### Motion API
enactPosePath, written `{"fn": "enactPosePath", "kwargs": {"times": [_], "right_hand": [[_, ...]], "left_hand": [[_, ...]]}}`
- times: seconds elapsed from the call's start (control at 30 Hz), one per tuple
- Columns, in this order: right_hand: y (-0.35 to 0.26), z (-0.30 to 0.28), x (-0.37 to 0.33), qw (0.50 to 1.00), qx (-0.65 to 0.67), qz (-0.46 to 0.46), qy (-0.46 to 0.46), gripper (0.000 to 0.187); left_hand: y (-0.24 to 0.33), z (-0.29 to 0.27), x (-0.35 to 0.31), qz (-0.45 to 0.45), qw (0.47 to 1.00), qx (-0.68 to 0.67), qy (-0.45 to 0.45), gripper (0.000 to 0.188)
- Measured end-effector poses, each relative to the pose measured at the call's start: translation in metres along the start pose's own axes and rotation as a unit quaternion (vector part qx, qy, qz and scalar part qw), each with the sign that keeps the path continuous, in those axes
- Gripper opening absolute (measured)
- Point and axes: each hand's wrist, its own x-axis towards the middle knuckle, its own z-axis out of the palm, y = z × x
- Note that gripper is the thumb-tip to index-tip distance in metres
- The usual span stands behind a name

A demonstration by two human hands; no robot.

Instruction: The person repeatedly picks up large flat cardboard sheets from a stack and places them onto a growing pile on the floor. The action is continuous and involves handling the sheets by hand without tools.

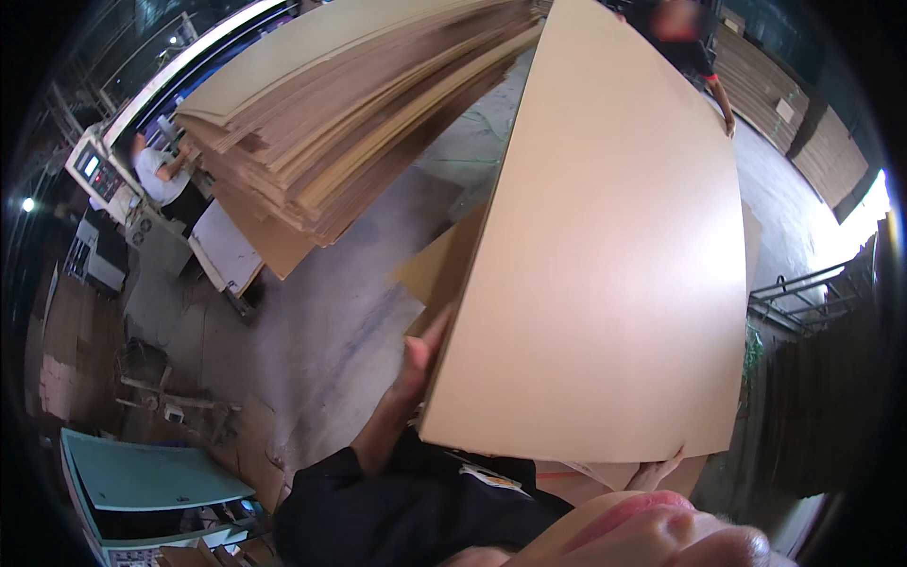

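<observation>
**Carrying a large sheet with a partner**

The big tan cardboard sheet (pixel 605 236) is being held flat over the concrete floor (pixel 321 331), mid-carry. The left hand (pixel 420 354) is gripping its near-left edge; the right hand (pixel 657 470) is supporting the near-right corner from beneath. A co-worker's hand (pixel 727 118) is holding the far edge. Beside it, a stack of sheets (pixel 350 113) is towering. Next, I judge, both must be moving level and together.

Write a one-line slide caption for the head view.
Left hand and right hand carry a large tan cardboard sheet with another person's hand at its far end, beside a tall sheet stack.
</observation>
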Motion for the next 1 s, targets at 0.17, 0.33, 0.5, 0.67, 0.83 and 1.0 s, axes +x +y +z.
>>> {"fn": "enactPosePath", "kwargs": {"times": [0.17,0.33,0.5,0.67,0.83,1.0], "right_hand": [[0.08,0.138,-0.123,0.975,0.142,0.147,-0.088,0.046],[0.175,0.291,-0.293,0.909,0.148,0.279,-0.274,0.047],[0.2,0.388,-0.43,0.697,-0.16,0.025,-0.699,0.055],[0.189,0.415,-0.428,0.482,-0.366,-0.505,-0.615,0.05],[0.255,0.472,-0.384,0.486,-0.461,-0.485,-0.562,0.061],[0.286,0.511,-0.377,0.363,-0.459,-0.598,-0.548,0.062]], "left_hand": [[-0.075,-0.01,-0.008,0.398,0.916,0.026,0.053,0.095],[0.056,0.019,0.113,0.416,0.818,0.282,0.279,0.116],[0.327,-0.038,0.206,0.564,0.795,0.17,0.145,0.096],[0.577,-0.168,0.21,0.533,0.745,0.218,0.337,0.093],[0.585,-0.31,0.152,0.336,0.651,0.585,0.348,0.063],[0.549,-0.371,0.121,0.387,0.457,0.696,0.396,0.043]]}}
